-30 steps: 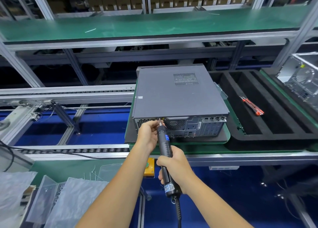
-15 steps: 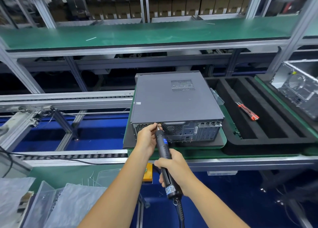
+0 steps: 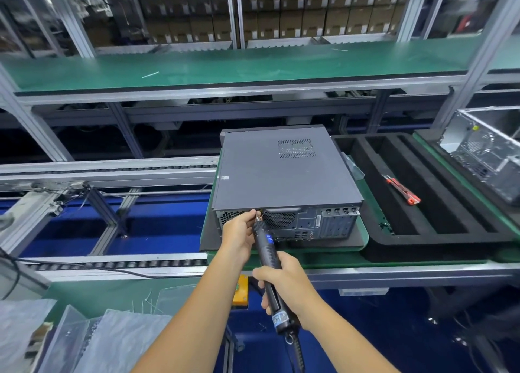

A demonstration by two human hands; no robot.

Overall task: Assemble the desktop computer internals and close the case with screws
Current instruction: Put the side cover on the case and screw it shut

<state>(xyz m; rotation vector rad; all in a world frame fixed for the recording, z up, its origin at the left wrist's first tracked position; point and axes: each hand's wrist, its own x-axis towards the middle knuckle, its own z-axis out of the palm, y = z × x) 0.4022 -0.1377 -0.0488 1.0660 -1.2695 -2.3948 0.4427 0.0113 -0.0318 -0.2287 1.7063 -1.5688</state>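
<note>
A closed dark grey desktop computer case [image 3: 281,173] lies flat on a green pallet [image 3: 363,240], its rear panel [image 3: 318,223] facing me. My right hand [image 3: 287,285] grips a black electric screwdriver [image 3: 267,249] by the handle, its tip against the top edge of the rear panel, left of the fan grille. My left hand [image 3: 239,232] pinches the bit at the tip, fingers touching the panel. The screw itself is too small to make out.
A black foam tray [image 3: 439,226] sits right of the case with a red-handled cutter [image 3: 402,190] in one slot. An open silver chassis [image 3: 486,153] stands far right. Roller conveyor rails [image 3: 112,263] run to the left. Clear plastic bags [image 3: 84,341] lie at lower left.
The screwdriver tip and my left fingers have stayed at the same spot on the rear panel. The view has tilted, so the case sits lower in frame.
</note>
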